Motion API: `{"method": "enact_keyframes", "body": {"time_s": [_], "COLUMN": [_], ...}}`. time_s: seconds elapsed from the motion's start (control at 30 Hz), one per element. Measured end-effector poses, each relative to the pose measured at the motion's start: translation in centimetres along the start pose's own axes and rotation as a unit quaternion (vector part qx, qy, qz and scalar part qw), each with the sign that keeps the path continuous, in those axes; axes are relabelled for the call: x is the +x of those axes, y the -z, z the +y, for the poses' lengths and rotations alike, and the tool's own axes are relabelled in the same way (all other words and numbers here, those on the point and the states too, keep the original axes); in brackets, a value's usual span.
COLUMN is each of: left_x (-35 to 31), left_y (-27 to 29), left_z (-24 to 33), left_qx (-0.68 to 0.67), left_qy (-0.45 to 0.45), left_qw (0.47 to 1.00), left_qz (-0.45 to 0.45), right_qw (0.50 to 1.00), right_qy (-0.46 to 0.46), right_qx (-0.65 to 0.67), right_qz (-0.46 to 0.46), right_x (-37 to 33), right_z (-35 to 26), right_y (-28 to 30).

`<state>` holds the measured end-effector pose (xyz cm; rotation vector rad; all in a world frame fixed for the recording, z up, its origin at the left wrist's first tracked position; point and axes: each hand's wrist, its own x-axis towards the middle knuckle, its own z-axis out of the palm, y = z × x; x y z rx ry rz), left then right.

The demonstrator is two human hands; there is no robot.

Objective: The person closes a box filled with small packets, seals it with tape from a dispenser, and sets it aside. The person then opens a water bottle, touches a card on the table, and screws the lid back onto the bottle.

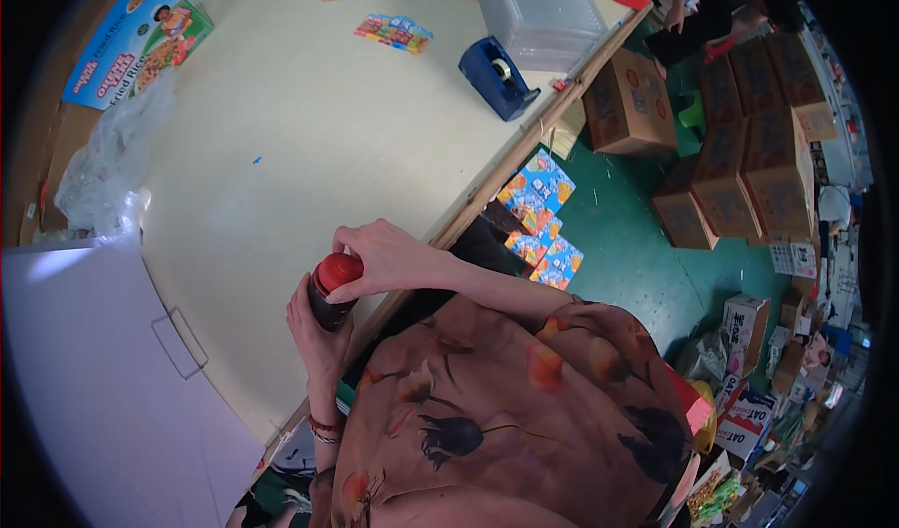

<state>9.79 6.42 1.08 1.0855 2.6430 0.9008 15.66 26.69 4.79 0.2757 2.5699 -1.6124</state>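
Close to the table's edge, a dark bottle [327,312] with a red cap [338,271] is held between my two hands. The fingers of my left hand [323,343] wrap round the dark body from the left and below. From the right, my right hand [398,258] grips the red cap between thumb and fingers. The bottle leans a little, its cap toward the far side. Whether the cap is loose on the bottle I cannot tell. My palms hide part of the body.
On the pale table [253,200] lie a blue tape dispenser [498,79], clear plastic boxes [543,13], a colourful flat packet [394,34] and crumpled plastic film [117,168]. A blue food box [136,46] stands far left. Cartons [629,102] sit on the green floor; another person [698,4] is far right.
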Motion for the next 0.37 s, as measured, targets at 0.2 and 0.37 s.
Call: {"method": "enact_keyframes", "body": {"time_s": [0.2,0.37], "left_x": [-0.2,3.9], "left_y": [-1.4,2.3], "left_z": [-5.2,-8.2], "left_qx": [-0.103,-0.177], "left_qy": [-0.031,0.070], "left_qw": [0.991,0.948], "left_qz": [0.077,0.255], "right_qw": [0.973,0.983], "right_qy": [0.151,0.110], "right_qx": [-0.043,-0.078], "right_qz": [0.170,0.129], "right_x": [-1.2,-0.9], "right_z": [1.2,4.8], "right_y": [-3.9,-2.7]}}
